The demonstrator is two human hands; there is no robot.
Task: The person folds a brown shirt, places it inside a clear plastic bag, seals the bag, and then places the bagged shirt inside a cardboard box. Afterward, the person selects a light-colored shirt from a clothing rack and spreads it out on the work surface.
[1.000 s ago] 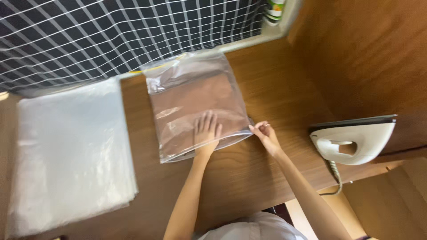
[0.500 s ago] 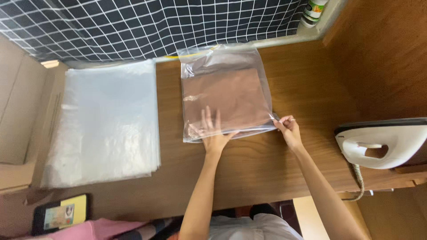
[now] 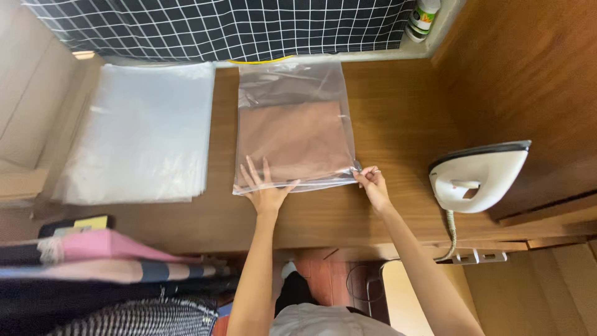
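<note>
We see a clear bag [image 3: 292,124] with a brown cloth [image 3: 292,142] inside, lying flat on the wooden table [image 3: 385,211]. Our left hand [image 3: 266,190] is spread open on its near edge. Our right hand [image 3: 372,185] pinches the bag's near right corner.

Stack of clear plastic sheets [image 3: 140,134] lies flat at upper left of the frame, on the wooden table [image 3: 398,118]. Dark cloth with a white grid [image 3: 217,28] runs along the top edge. White clothes iron [image 3: 479,177] stands at right, its cord hanging off the table's near edge. Small white bottle with a green cap [image 3: 421,17] at top right (partly cut off by the frame). Pile of folded fabrics, pink and striped [image 3: 106,274], fills lower left. Wooden wall panel [image 3: 528,68] at upper right.
</note>
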